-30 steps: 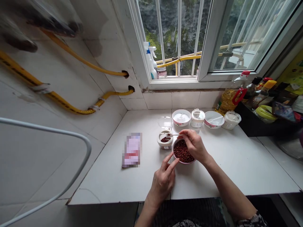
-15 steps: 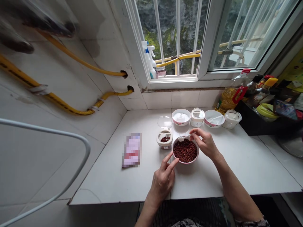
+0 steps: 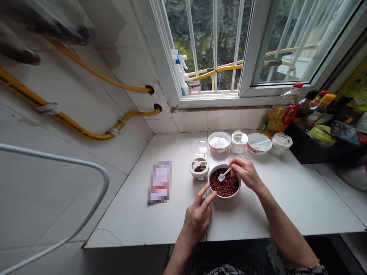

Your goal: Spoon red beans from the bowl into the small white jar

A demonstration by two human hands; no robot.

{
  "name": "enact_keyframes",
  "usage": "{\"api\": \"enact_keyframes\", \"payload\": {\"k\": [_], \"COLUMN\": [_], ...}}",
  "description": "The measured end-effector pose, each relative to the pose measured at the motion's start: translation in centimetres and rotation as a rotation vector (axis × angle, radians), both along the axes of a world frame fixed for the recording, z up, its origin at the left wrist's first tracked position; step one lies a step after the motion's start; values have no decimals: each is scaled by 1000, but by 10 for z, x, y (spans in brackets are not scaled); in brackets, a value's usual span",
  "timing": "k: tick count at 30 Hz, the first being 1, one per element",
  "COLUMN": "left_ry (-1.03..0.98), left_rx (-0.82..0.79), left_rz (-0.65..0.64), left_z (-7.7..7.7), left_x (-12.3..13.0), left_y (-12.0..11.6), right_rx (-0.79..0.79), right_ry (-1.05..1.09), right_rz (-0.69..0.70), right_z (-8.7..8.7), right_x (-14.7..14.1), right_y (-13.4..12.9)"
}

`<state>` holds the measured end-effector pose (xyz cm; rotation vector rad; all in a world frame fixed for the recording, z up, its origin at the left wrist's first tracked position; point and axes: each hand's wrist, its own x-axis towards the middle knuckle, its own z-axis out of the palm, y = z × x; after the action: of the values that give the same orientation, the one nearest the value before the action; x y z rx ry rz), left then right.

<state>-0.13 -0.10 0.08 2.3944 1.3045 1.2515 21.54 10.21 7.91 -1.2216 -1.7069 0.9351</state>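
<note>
A pink-rimmed bowl (image 3: 240,186) full of small dark red peppercorn-like grains stands at the counter's middle. My right hand (image 3: 246,172) pinches the handle of a small white plastic spoon (image 3: 221,177) over the bowl. The spoon's head is at the grains and looks empty. Two outstretched fingers of my left hand (image 3: 197,217) rest against the bowl's near left side; the other fingers are curled under. Just left of the bowl is a seasoning jar (image 3: 200,175) with its clear lid (image 3: 199,147) raised and some of the same grains inside.
A bowl of white granules (image 3: 219,148), a white seasoning jar (image 3: 239,142), a bowl with a white spoon (image 3: 259,151) and another jar (image 3: 281,145) line the back. A blurred purple packet (image 3: 160,181) lies left. An oil bottle (image 3: 276,118) stands by a black rack of bottles.
The white spoon has swung down from the bowl's far rim towards its middle, its head now at the grains. My right hand has shifted slightly; my left hand stays in place.
</note>
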Motion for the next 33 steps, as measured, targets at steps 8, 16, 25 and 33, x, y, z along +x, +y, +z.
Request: {"api": "enact_keyframes", "payload": {"k": [8, 16, 25, 33], "left_ry": [4, -5, 1, 0], "left_rx": [-5, 0, 6, 17], "left_rz": [0, -4, -1, 1], "left_z": [0, 1, 0, 2], "left_x": [0, 0, 0, 1], "left_y": [0, 0, 0, 1], "right_rx": [58, -136, -228, -239], "right_ry": [-73, 133, 248, 276], "right_rz": [87, 75, 25, 9], "right_z": [0, -1, -1, -4], "right_x": [-6, -7, -5, -6], "right_y": [-1, -2, 0, 1]}}
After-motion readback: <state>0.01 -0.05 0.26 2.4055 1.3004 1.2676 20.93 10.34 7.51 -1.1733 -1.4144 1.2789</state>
